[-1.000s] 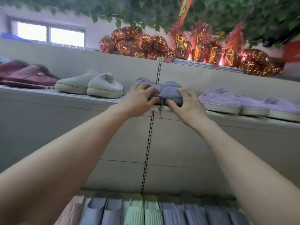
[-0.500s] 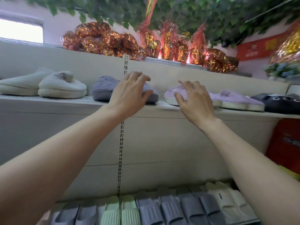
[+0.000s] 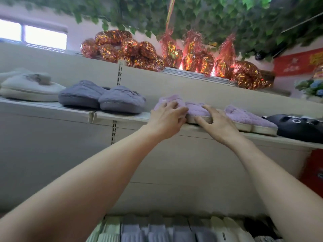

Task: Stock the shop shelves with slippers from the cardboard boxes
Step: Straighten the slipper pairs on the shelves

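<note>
So the fuzzy lilac slipper (image 3: 195,110) lay sideways on the beige metal shelf (image 3: 122,117), long axis along the front edge, and I couldn't tell which end was the toe. The left hand (image 3: 167,117) had its grip curled over the slipper's left end. The right hand (image 3: 216,124) rested on it with fingers spread. 2 grey plush slippers (image 3: 101,98) sat just left, under a green leafy garland (image 3: 209,16).

Upper cream metal shelf (image 3: 122,117) is crowded along its front. Left to right: cream plush slippers (image 3: 29,89), grey-blue fleece slippers (image 3: 101,97) touching each other, lilac fleece slippers (image 3: 244,117) side by side, black plush slippers (image 3: 297,127). The only bare strip I see lies between the grey-blue pair and the lilac row. Headroom above the slippers runs up to the red-gold foil bundles (image 3: 139,53). The beige back panel (image 3: 174,168) below stands unobstructed down to the packed pale ribbed slides (image 3: 157,231).
</note>
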`<state>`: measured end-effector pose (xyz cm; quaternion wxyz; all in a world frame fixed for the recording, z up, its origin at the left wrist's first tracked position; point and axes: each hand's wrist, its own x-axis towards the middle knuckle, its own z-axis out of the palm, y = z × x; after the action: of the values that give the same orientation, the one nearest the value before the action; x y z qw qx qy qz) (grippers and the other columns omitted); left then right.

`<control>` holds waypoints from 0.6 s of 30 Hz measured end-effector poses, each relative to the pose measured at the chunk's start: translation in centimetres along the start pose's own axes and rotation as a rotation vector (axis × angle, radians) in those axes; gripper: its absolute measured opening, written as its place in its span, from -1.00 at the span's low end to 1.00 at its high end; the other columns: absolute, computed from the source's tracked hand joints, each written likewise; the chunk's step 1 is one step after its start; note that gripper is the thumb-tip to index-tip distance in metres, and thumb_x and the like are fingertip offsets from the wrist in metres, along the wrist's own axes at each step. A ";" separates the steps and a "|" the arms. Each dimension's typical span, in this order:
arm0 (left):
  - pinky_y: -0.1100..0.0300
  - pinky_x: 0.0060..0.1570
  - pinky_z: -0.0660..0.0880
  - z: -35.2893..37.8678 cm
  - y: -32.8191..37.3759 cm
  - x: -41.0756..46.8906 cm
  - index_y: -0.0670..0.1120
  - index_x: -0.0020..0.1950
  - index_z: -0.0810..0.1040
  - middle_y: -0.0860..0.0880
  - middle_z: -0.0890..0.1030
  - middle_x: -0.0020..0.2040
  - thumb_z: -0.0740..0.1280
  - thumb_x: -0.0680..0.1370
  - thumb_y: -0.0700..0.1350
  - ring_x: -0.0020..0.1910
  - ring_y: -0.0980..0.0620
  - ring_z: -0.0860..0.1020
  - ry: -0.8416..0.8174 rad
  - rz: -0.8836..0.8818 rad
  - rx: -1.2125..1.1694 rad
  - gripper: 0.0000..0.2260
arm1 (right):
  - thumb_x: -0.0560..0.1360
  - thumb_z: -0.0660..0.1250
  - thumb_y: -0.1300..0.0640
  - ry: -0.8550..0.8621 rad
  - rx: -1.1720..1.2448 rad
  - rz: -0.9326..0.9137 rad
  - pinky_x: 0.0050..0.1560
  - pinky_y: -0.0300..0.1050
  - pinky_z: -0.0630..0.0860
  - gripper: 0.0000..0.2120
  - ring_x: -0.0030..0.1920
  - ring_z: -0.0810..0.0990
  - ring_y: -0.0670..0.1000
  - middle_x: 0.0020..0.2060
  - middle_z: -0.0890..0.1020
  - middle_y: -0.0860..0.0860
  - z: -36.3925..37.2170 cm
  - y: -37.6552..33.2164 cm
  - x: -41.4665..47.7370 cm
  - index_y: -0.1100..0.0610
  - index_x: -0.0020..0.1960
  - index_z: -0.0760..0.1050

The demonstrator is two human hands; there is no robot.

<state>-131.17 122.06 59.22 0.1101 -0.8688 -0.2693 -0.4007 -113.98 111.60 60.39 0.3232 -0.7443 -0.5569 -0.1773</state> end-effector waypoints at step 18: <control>0.07 0.07 0.38 0.1 0.2 -0.7 0.15 0.35 0.43 -0.06 0.53 0.25 0.21 0.58 0.06 0.19 -0.18 0.45 0.043 -0.046 -0.031 -0.67 | 0.55 0.19 -0.22 0.048 0.006 -0.036 0.26 -0.02 0.35 -0.57 0.28 0.45 0.20 0.29 0.40 0.13 2.0 0.5 0.5 -0.07 0.34 0.41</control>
<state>-131.33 121.65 58.65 0.0930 -0.8553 -0.2803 -0.4257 -113.54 113.23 59.04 0.3355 -0.7286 -0.5629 -0.1991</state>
